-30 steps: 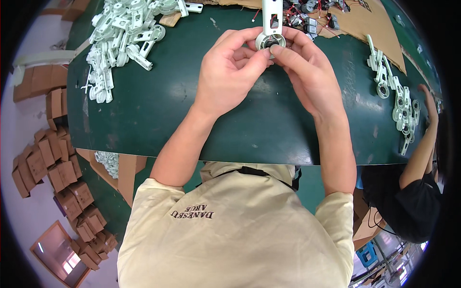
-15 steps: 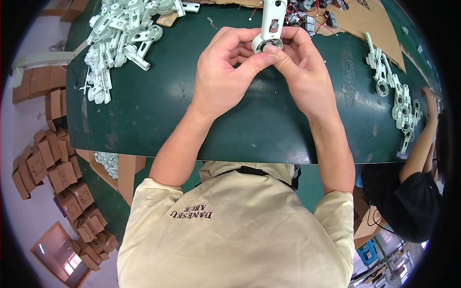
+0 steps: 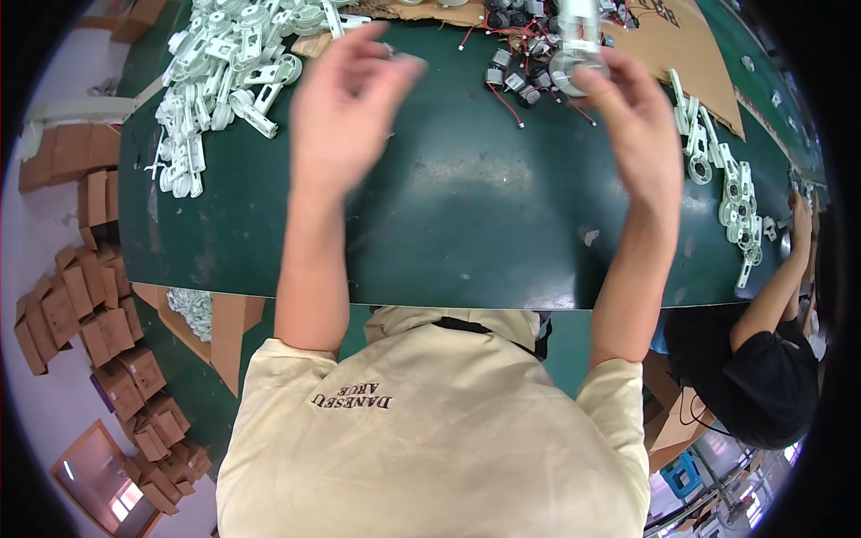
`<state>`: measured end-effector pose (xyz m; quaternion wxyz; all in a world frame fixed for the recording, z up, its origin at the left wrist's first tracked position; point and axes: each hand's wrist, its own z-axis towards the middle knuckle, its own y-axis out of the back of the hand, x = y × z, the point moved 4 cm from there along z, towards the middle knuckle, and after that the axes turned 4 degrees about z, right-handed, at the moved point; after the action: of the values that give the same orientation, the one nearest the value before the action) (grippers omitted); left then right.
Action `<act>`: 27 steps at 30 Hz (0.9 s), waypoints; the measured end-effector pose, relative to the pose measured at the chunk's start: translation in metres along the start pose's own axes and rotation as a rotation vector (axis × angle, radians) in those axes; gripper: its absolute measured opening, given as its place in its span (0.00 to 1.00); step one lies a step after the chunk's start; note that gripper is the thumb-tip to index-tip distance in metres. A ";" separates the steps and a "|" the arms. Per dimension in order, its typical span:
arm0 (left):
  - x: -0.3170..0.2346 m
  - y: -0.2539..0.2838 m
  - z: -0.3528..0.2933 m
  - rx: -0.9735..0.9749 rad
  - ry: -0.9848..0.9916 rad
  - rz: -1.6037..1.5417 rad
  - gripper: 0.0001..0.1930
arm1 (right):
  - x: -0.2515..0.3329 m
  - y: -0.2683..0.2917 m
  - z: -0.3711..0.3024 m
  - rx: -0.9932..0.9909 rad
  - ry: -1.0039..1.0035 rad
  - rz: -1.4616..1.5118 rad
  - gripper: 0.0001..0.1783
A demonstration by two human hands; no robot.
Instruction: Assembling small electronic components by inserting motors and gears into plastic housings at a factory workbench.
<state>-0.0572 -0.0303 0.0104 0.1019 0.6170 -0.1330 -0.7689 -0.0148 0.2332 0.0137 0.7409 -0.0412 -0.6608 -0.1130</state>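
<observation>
My right hand [image 3: 639,134] grips a pale, elongated plastic housing [image 3: 581,40] with a round ring end, thumb across the ring. It is blurred and hangs over a heap of small motors [image 3: 529,67] with red and black wires. My left hand [image 3: 345,112] is raised over the green table, also smeared by motion, its thumb and fingers apart and no object visible in it. Left of that hand lies a big pile of similar pale green-white plastic housings [image 3: 235,54].
Flat cardboard [image 3: 695,54] lies under the motors at the back right. A row of housings with dark round inserts [image 3: 740,206] runs along the right side of the green table [image 3: 466,242]. Beside it a co-worker's arm [image 3: 776,291] reaches in. Cardboard boxes [image 3: 117,332] are stacked at the left.
My hands have parted. The right one has carried the housing to the right over the motors; the left has let go of it and moved left toward the pile.
</observation>
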 end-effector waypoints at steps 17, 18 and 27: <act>0.034 0.063 0.024 -0.247 0.091 0.440 0.16 | -0.016 0.021 0.003 0.026 -0.094 -0.845 0.11; 0.033 0.067 0.023 -0.260 0.147 0.281 0.15 | -0.012 0.023 0.003 -0.014 -0.045 -0.814 0.10; 0.014 0.048 0.014 -0.012 0.167 0.047 0.13 | -0.005 0.007 0.001 0.101 -0.065 -0.074 0.17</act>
<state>-0.0740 -0.0790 0.0158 0.1343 0.6752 -0.1337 -0.7129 -0.0142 0.2409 0.0099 0.7154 0.0173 -0.6904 -0.1055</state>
